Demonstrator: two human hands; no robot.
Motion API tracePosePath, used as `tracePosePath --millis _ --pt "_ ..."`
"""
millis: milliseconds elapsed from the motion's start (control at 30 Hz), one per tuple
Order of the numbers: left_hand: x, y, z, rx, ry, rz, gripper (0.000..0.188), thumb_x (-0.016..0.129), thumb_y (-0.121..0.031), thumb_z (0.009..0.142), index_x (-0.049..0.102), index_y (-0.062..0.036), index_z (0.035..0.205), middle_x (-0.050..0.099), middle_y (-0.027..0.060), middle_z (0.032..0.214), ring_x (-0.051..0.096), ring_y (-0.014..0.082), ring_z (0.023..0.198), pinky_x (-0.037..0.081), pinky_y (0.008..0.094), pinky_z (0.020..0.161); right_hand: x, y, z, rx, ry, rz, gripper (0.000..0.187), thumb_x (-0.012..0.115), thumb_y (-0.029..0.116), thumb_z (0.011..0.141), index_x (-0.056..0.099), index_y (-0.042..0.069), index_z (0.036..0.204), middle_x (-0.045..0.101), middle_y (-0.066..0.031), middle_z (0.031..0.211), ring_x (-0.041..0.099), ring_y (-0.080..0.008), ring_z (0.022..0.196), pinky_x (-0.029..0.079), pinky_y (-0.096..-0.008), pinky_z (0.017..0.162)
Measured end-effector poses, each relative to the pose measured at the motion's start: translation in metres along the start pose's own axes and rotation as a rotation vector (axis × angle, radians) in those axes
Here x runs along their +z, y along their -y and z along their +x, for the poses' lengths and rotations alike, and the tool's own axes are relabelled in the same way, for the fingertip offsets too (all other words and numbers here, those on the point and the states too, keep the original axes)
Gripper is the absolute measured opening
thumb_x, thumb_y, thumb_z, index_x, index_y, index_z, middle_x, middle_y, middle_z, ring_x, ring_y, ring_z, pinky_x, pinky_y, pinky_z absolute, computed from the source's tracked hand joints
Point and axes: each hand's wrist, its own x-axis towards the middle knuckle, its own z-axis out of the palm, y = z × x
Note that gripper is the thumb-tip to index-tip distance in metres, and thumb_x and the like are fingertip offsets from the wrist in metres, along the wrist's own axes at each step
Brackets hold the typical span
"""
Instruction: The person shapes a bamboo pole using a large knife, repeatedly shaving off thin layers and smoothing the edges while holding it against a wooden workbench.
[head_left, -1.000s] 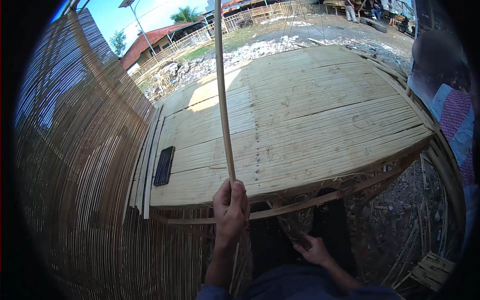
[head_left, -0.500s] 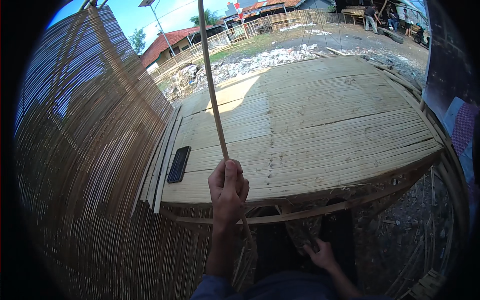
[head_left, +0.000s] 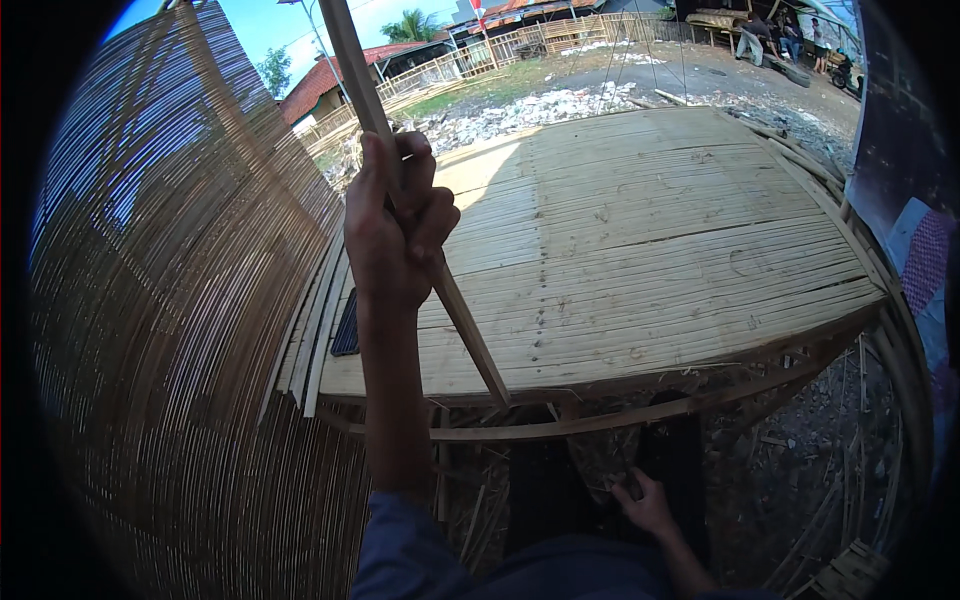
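Observation:
Raised over the left part of a slatted bamboo platform, my left hand (head_left: 395,220) is closed around a bamboo strip (head_left: 468,335). The strip slants from the top of the picture down to the platform's near edge. Low down between my legs, my right hand (head_left: 648,503) grips a slim dark tool (head_left: 630,476); shadow hides most of it, so I cannot tell its kind. Beside my left wrist, a dark mobile phone (head_left: 345,328) lies on the platform, partly covered by my arm.
The bamboo platform (head_left: 660,240) spreads out before me. A woven bamboo screen (head_left: 190,260) stands along the left, with loose slats (head_left: 312,345) beside it. Dark cloth (head_left: 905,150) hangs at the right. Rubble (head_left: 530,118) and several people (head_left: 755,40) are farther off.
My left hand has moved up and slightly left, bringing the bamboo strip higher and nearer; its lower end now shows by the platform edge. My right hand has barely moved.

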Motion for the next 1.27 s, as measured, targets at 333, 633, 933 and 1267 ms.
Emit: tracePosePath --millis 333,633,933,1267 --pt "0.030 0.045 0.016 0.259 -0.068 0.211 0.042 0.030 -0.037 0.099 0.050 -0.0013 0.088 0.025 -0.0046 0.053 0.020 0.0045 0.038 0.016 0.0223 0.034 0.002 -0.031 -0.009 0.082 0.013 0.019 0.034 0.067 0.023 0.080 0.056 -0.001 0.101 0.062 -0.0084 0.067 0.058 -0.0125 0.057 0.048 -0.0293 0.056" --pt "0.018 0.070 0.038 0.428 -0.040 0.261 0.041 0.030 -0.037 0.099 0.048 -0.0047 0.081 0.026 -0.0061 0.048 0.020 0.0023 0.038 0.017 0.0204 0.033 0.001 -0.031 -0.006 0.180 -0.070 0.340 0.019 0.059 0.017 0.088 0.053 0.004 0.100 0.049 0.0014 0.056 0.048 -0.0051 0.046 0.037 -0.0214 0.043" --pt "0.006 0.090 0.060 0.298 -0.059 0.433 0.041 0.027 -0.035 0.100 0.044 -0.0077 0.075 0.036 -0.0035 0.053 0.037 0.0059 0.045 0.030 0.0217 0.039 0.010 -0.034 0.004 0.249 -0.021 0.270 0.017 0.059 0.015 0.087 0.054 0.004 0.099 0.048 0.0019 0.055 0.048 -0.0050 0.046 0.037 -0.0213 0.043" --pt "0.012 0.106 0.078 0.289 -0.037 0.463 0.042 0.027 -0.037 0.100 0.041 -0.0105 0.071 0.033 -0.0046 0.051 0.032 0.0055 0.044 0.027 0.0243 0.039 0.013 -0.030 0.006 0.245 0.033 0.184 0.022 0.062 0.020 0.086 0.055 0.007 0.102 0.048 0.0016 0.053 0.050 -0.0057 0.046 0.041 -0.0226 0.043"
